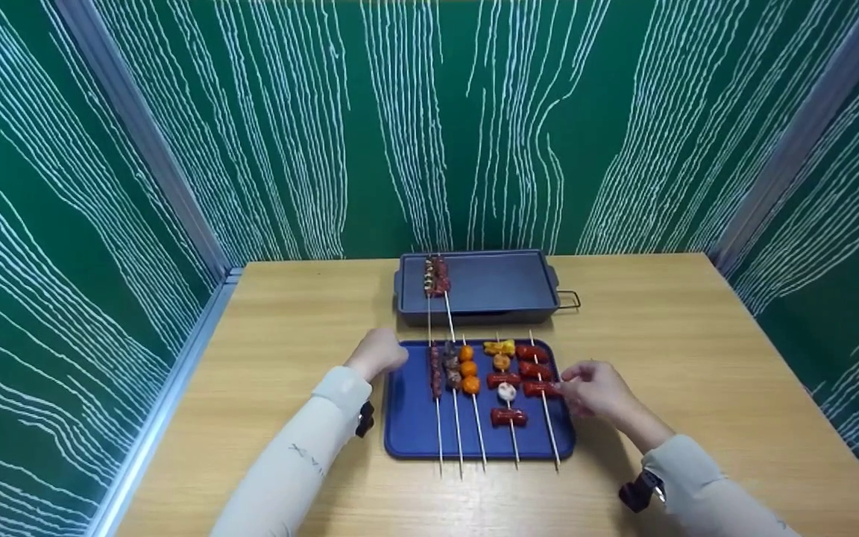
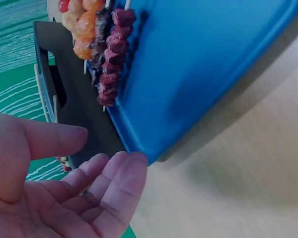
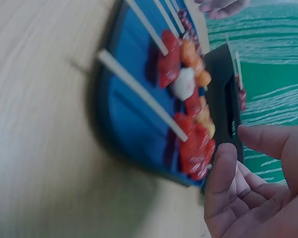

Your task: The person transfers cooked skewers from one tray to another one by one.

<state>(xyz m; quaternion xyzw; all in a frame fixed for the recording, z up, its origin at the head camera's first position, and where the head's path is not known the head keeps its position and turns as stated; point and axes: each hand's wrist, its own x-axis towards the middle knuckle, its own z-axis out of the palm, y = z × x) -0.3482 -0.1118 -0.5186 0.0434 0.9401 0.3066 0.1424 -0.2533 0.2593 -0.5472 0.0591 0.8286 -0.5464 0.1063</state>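
My left hand is at the far left corner of the blue tray, its loosely bent fingertips close to the rim and nothing in its grasp. Nearest to it on the tray lies a dark red meat skewer. Beside the tray's right side is my right hand, thumb and fingers apart in the right wrist view and also without a hold. Its fingertips overlap the end of the red sausage skewer in the head view. Between them lie a brown meat skewer, an orange ball skewer and a mixed skewer.
Behind the tray stands a dark rectangular grill with a wire handle on its right. Two skewers, one speckled and one red, lie on its left part, sticks pointing toward the tray. Tray skewers' sticks overhang its front edge.
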